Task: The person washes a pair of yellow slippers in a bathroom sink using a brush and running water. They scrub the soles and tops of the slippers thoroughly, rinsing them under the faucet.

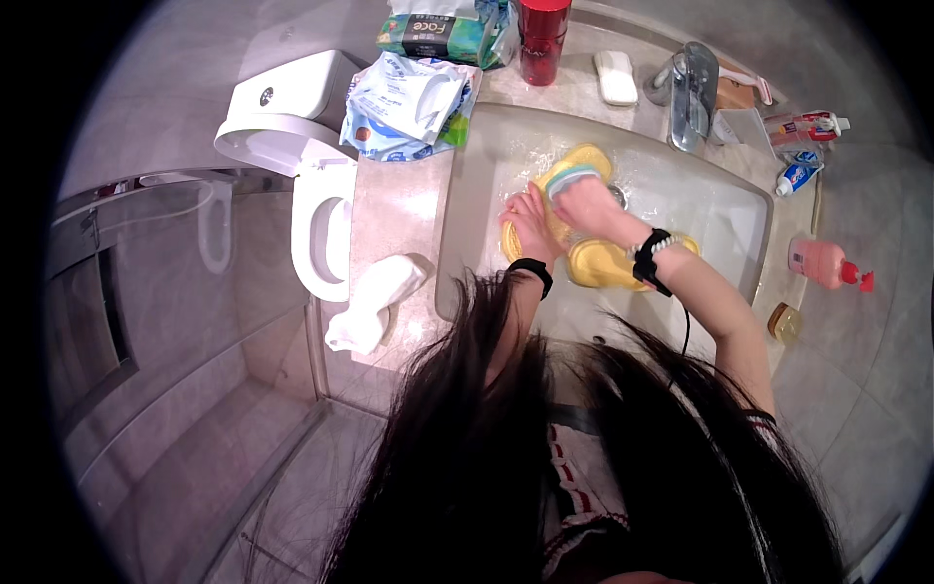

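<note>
Two yellow slippers lie in the wash basin [725,238], in shallow water with splashes around them. My left hand [528,226] is closed on the near left end of one slipper [591,156], which slants up to the right. Closed too, my right hand [590,207] grips a teal-and-white scrub brush [572,176] and presses it on that slipper's upper part. Below my right wrist sits the other slipper [601,265], partly covered by my forearm. The brush's bristles are hidden. A black band circles each wrist.
Behind the basin stand a faucet [693,97], a soap bar [616,78], a red cup [543,44] and tissue packs [409,97]. A pink pump bottle [819,263] and a small jar [783,322] are at the right. White cloth [379,302] and a toilet [321,229] are left.
</note>
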The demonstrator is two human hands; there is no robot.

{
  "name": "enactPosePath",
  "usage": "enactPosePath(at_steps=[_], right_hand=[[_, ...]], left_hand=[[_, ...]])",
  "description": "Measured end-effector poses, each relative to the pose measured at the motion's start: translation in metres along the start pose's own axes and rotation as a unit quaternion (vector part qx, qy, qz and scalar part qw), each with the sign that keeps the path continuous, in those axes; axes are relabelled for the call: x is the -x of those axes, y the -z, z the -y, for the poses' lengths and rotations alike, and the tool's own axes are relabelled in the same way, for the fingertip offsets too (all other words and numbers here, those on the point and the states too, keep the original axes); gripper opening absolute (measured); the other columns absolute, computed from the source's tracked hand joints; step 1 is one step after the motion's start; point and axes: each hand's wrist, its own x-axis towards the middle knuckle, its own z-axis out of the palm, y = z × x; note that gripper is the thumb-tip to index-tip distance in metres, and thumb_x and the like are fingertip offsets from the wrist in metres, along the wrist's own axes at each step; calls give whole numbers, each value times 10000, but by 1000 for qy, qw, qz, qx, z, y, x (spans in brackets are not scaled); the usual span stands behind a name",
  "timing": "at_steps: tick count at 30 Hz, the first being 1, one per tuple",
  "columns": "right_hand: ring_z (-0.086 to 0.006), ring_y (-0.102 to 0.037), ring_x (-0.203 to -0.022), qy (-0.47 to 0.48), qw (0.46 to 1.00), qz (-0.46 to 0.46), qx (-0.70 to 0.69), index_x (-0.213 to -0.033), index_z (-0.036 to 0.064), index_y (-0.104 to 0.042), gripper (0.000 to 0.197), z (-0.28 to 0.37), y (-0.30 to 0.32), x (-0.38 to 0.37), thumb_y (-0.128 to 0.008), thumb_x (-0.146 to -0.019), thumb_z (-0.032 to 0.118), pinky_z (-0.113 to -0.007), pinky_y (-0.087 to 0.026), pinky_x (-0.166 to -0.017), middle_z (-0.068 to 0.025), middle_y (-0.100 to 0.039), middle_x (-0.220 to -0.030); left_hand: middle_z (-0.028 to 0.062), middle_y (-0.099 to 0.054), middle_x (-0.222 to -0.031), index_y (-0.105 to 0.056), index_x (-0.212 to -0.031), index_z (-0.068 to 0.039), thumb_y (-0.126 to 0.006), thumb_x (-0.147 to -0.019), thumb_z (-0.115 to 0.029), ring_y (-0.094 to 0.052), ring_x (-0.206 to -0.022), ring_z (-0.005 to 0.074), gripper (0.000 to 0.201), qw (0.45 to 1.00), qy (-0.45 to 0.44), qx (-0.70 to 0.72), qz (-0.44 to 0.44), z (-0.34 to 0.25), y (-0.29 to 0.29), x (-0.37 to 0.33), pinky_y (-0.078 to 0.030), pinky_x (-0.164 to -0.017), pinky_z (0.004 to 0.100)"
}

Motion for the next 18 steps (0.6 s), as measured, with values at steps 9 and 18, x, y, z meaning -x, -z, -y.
enactPosePath(at_steps=[9, 18], right_hand=[[-296, -635, -593, 30, 999, -5, 44, -647, 56, -659, 273, 22, 13, 0, -595, -793, 278, -412, -495, -563, -140, -628, -615], [-306, -640, -611, 10, 1000, -1, 7, -676, 65, -667, 250, 28, -2, -4, -618, -774, 290, -413, -505, -581, -135, -635, -632]], left_hand=[[157, -459, -1150, -173, -1451, 13, -460, -610, -847, -433, -1040, 301, 1237, 1000, -11, -12, -2, 0, 1, 2, -443, -719, 464], [162, -449, -1188, -140, -1460, 18, -449, -630, -836, -420, -1077, 302, 1230, 1000, -24, 11, 11, -2, -9, -3, -440, -720, 471]])
